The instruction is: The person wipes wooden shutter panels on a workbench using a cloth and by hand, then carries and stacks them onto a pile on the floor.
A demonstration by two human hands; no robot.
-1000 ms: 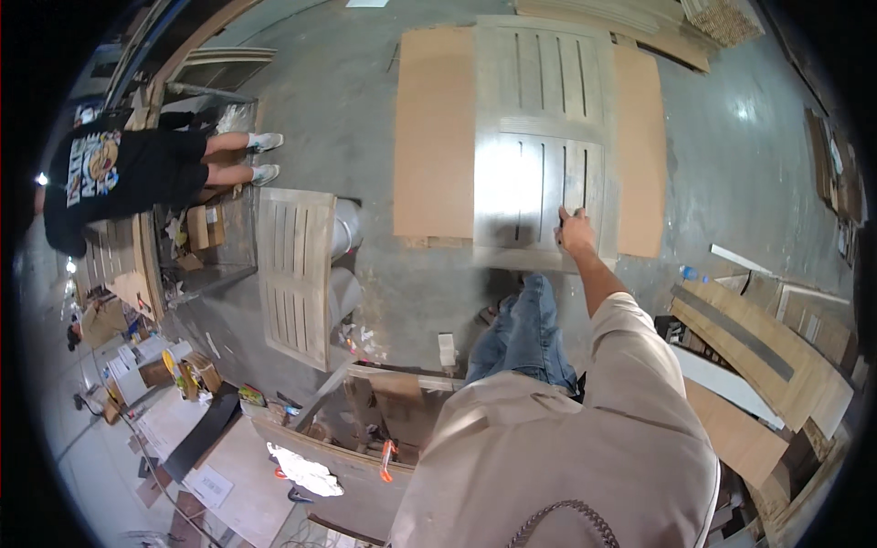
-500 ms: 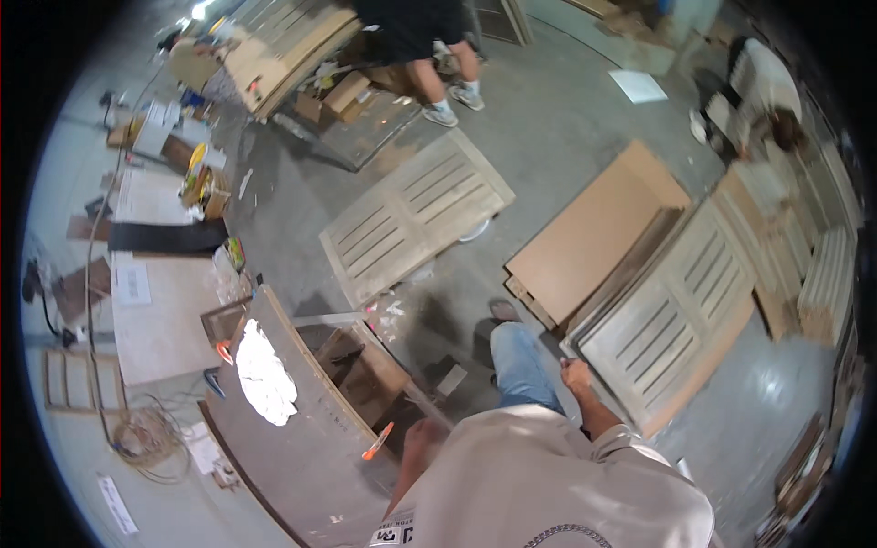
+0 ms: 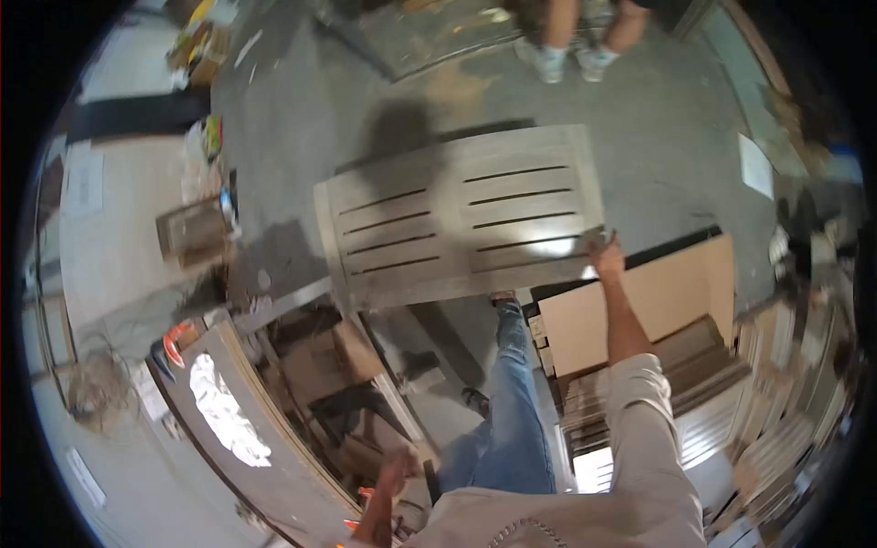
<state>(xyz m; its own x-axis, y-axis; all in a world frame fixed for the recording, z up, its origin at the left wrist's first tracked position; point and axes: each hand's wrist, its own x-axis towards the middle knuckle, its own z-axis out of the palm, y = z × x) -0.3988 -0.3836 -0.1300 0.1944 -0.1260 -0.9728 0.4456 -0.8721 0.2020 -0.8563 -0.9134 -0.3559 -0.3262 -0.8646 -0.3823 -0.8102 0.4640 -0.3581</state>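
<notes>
A pale slatted wooden panel (image 3: 454, 215), like a shutter door, lies across the middle in front of me. My right hand (image 3: 605, 256) is stretched forward, its fingers closed round the panel's right edge near the near corner. A shadow falls over the panel's left half, and whatever supports it is hidden. My left hand (image 3: 396, 470) hangs low beside the workbench, apart from the panel. Its fingers are blurred, and I cannot make out anything in them.
The workbench (image 3: 260, 411) at lower left bears a crumpled white sheet (image 3: 224, 411) and an orange-handled clamp (image 3: 175, 345). Open cardboard boxes (image 3: 333, 361) sit beside it. A large brown cardboard sheet (image 3: 658, 297) and stacked panels (image 3: 667, 374) stand right. Another person's legs (image 3: 559, 41) are ahead.
My right hand has gone from the right-hand stack's edge forward to the slatted panel's right edge. The view has turned rightward and come closer to that panel. My left hand is lower.
</notes>
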